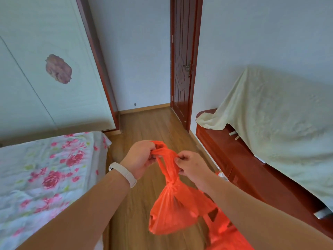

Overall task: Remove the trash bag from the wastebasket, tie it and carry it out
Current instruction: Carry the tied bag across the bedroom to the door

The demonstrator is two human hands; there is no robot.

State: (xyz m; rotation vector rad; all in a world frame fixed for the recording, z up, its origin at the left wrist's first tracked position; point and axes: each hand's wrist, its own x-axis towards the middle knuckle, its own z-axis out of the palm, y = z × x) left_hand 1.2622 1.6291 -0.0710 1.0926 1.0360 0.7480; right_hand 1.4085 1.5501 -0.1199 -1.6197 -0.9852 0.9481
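Note:
An orange plastic trash bag hangs in the air over the wooden floor, cinched by a knot at its neck. Its two handle strips rise from the knot. My left hand, with a white band on the wrist, pinches one strip at the top left. My right hand pinches the other strip just to the right. Below my right forearm, an orange wastebasket with slotted sides shows partly at the bottom edge.
A bed with a flowered sheet fills the left. A red-brown cabinet draped with a pale cloth stands on the right. A strip of wooden floor runs ahead to a dark red door. A white wardrobe stands at the far left.

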